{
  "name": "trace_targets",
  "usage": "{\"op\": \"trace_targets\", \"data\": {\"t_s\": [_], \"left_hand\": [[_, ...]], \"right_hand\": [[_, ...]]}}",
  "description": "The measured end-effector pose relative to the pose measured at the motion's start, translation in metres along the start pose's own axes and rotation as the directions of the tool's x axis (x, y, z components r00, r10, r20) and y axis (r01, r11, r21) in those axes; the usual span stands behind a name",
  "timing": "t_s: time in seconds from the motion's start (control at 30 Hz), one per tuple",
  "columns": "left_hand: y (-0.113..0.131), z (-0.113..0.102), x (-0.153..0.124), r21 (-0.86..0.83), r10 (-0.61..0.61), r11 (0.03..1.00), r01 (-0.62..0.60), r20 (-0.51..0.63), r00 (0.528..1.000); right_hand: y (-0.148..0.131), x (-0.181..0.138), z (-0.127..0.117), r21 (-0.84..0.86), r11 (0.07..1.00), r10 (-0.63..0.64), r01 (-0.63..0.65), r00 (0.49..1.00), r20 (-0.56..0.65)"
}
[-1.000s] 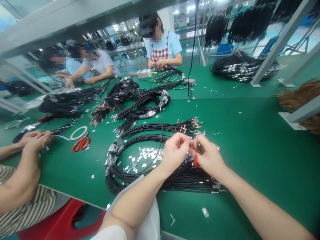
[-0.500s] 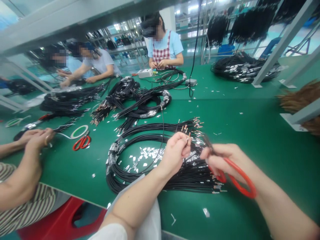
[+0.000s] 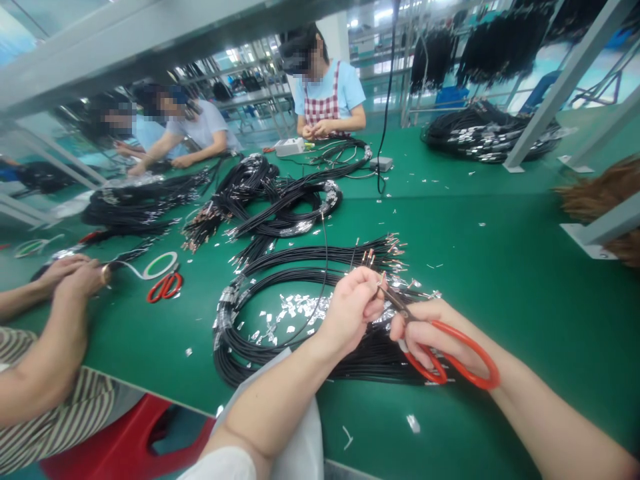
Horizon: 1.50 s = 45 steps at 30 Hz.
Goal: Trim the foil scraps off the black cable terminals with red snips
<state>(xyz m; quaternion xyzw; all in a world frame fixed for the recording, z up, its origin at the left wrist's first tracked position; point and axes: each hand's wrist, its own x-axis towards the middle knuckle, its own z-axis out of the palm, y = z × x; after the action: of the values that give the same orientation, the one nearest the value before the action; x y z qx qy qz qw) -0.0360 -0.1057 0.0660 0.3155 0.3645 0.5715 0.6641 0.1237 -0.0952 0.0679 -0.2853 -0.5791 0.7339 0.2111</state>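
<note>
Judging by the silver scraps (image 3: 300, 307) heaped inside the black cable coil (image 3: 225, 363) at lower centre, we are partway through; this cable end (image 3: 383, 277) seems unfinished, and how many others remain we cannot tell. It sits at the centre of the frame, pinched in our left hand (image 3: 350, 303), its tip just past the fingers. Our right hand (image 3: 429, 335) has its fingers curled around the red-handled scissors (image 3: 443, 326), blades at that tip.
</note>
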Motion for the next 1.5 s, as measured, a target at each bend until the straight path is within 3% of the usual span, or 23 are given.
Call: {"op": "trace_targets", "data": {"t_s": [0.43,0.97,1.1,1.3,1.5], "left_hand": [[0.0,0.0,0.0,0.046,0.049,0.998,-0.048,-0.022,0.999],[-0.013,-0.013,0.005,0.254,0.248,0.934,-0.25,0.041,0.968],[-0.013,-0.012,0.005,0.343,0.303,0.891,-0.298,0.04,0.952],[-0.009,-0.01,0.003,0.54,0.449,0.724,-0.43,0.105,0.887],[-0.011,-0.012,0.003,0.507,0.431,0.753,-0.419,0.1,0.897]], "right_hand": [[0.006,0.002,-0.001,0.099,0.994,-0.06,0.055,0.997,0.051],[0.008,0.002,-0.004,0.047,0.999,-0.015,0.015,1.0,0.01],[0.008,0.003,-0.008,0.026,0.999,-0.025,0.025,1.0,0.014],[0.003,0.003,-0.016,-0.053,0.999,0.004,-0.003,1.0,0.024],[0.0,0.002,-0.009,-0.102,0.994,0.025,-0.026,1.0,-0.007]]}}
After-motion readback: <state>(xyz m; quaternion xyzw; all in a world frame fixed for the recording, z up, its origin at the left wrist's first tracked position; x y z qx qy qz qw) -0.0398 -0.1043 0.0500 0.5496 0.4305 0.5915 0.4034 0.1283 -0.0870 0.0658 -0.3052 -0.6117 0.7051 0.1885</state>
